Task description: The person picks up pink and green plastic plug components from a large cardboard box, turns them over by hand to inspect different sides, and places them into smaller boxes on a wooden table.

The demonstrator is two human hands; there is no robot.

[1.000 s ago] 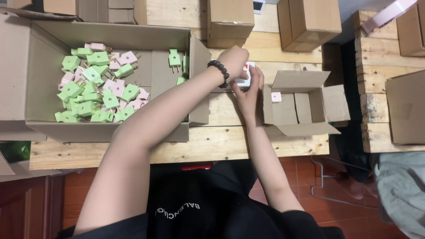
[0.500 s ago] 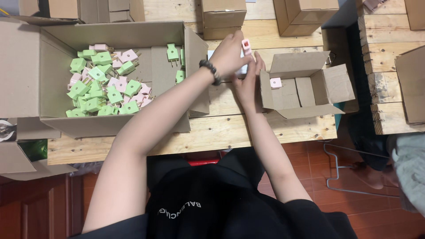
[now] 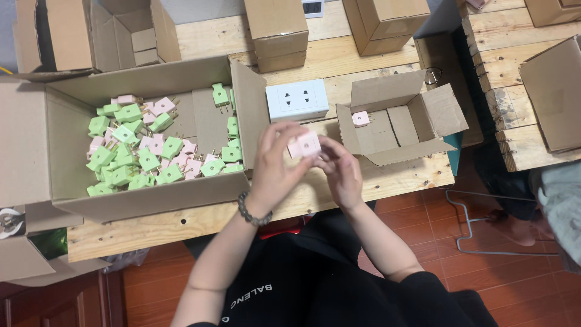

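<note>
Both of my hands hold one small pink plug adapter [image 3: 304, 145] above the front of the wooden table [image 3: 200, 223]. My left hand [image 3: 275, 163], with a bead bracelet on the wrist, grips it from the left. My right hand [image 3: 343, 170] pinches it from the right. Just behind my hands lies a white wall socket plate [image 3: 296, 100]. To the left a large open cardboard box [image 3: 66, 151] holds several green and pink plug adapters [image 3: 139, 157]. To the right a small open cardboard box [image 3: 396, 118] has one pink adapter [image 3: 361, 118] inside.
Closed and open cardboard boxes [image 3: 275, 30] stand along the back of the table. More boxes [image 3: 554, 100] sit on wooden pallets at the right. Red tiled floor [image 3: 484, 284] lies below, with a metal wire frame [image 3: 466, 233] on it.
My hands have drawn back from the socket plate toward me, bringing the pink adapter with them. The white socket plate, hidden before, now shows.
</note>
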